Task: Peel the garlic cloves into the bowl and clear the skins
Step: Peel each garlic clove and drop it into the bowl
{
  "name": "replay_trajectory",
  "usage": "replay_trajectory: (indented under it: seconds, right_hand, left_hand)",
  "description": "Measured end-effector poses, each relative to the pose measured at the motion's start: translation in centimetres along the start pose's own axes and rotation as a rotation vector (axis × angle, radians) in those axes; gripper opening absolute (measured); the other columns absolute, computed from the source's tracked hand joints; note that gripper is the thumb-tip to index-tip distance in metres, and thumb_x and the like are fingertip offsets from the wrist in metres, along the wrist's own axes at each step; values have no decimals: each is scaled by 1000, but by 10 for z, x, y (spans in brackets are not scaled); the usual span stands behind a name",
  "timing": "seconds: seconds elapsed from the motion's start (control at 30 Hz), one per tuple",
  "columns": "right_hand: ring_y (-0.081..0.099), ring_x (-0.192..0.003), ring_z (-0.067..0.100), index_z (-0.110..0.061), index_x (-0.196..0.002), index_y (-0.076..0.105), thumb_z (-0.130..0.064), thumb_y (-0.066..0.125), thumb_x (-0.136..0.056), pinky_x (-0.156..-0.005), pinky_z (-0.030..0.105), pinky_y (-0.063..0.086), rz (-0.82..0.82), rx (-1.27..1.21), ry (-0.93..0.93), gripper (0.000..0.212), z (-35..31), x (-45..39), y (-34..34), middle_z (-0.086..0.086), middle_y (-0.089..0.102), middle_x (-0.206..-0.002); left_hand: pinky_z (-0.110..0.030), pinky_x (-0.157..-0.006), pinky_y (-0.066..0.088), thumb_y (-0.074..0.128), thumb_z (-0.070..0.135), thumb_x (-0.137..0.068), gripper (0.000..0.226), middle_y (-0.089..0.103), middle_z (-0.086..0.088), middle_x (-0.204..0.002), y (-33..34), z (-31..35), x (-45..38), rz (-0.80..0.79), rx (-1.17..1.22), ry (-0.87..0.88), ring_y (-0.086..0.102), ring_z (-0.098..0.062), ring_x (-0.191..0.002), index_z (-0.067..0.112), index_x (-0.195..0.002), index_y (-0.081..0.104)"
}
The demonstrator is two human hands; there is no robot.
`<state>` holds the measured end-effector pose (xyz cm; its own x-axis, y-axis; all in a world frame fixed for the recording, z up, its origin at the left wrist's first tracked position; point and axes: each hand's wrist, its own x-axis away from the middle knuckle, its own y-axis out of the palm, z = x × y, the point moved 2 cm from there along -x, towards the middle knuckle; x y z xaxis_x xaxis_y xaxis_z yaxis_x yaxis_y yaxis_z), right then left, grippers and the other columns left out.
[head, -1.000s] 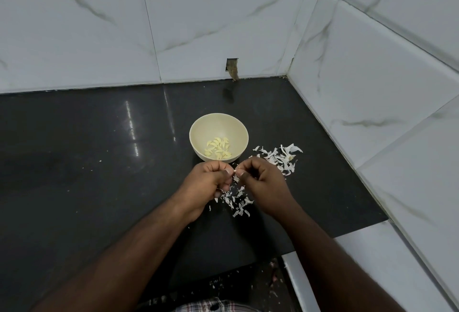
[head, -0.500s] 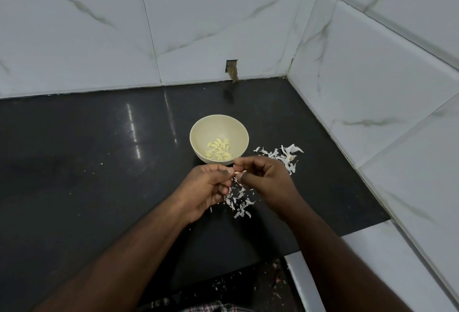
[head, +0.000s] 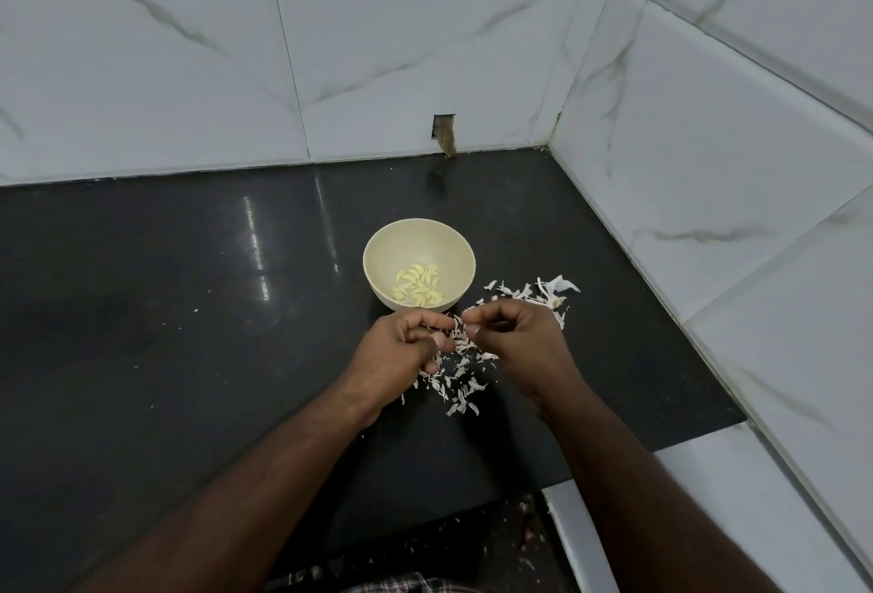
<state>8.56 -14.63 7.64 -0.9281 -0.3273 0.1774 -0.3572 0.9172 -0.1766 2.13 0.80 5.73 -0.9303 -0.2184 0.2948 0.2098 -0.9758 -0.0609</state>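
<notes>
Clove pinched between both hands, bowl at 12 o'clock.
Your left hand (head: 401,347) and right hand (head: 515,337) curl their fingers (head: 437,322) on a garlic clove (head: 459,321), barely visible; the bowl (head: 378,257) sits just beyond, skins (head: 460,380) below.

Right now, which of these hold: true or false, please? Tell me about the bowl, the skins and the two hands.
1. The bowl holds peeled cloves. True.
2. The bowl stands on a white counter. False: the counter is black.
3. Skins lie on the counter beside the bowl. True.
4. The skins are all in the bowl. False: they lie scattered outside it.
5. The left hand and right hand are flat on the counter. False: both have curled fingers, meeting above the skins.
</notes>
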Motion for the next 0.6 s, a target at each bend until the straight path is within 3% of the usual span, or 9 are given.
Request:
replay_trajectory:
  seconds: [0.1, 0.3, 0.47, 0.6]
  right_hand:
    - [67, -73, 13, -10, -82, 74, 7, 76, -80, -70, 25, 53, -4, -121, 24, 17, 2, 0, 2, 4, 74, -77]
    - [69, -74, 25, -1, -85, 67, 15, 68, -81, -74, 37, 61, -9, -303, 95, 17, 6, 0, 9, 9, 68, -75]
    - [69, -71, 22, -1, -90, 69, 8, 72, -83, -68, 34, 60, -34, -147, 21, 12, 4, 1, 11, 8, 69, -78]
    - [71, -73, 11, -17, -92, 76, -4, 76, -85, -71, 28, 58, -65, 89, -101, 14, 5, 1, 12, 0, 76, -79]
  left_hand:
    - [-13, -53, 44, 71, 9, -92, 14, 74, -12, -85, 0, -1, 0, -6, 38, 21, 59, -13, -64, 14, -105, 73]
    - [-13, -55, 46, 72, 4, -89, 12, 71, -1, -72, 3, 3, 0, 10, 69, 63, 60, -2, -59, 14, -95, 74]
    - [-13, -52, 43, 70, 6, -91, 6, 66, -4, -69, -2, -1, -4, 62, 17, 51, 57, -7, -60, 10, -89, 74]
    - [-15, -52, 41, 65, 10, -95, 10, 65, -4, -69, -1, -2, -4, 56, 1, 9, 56, -6, -59, 11, -87, 71]
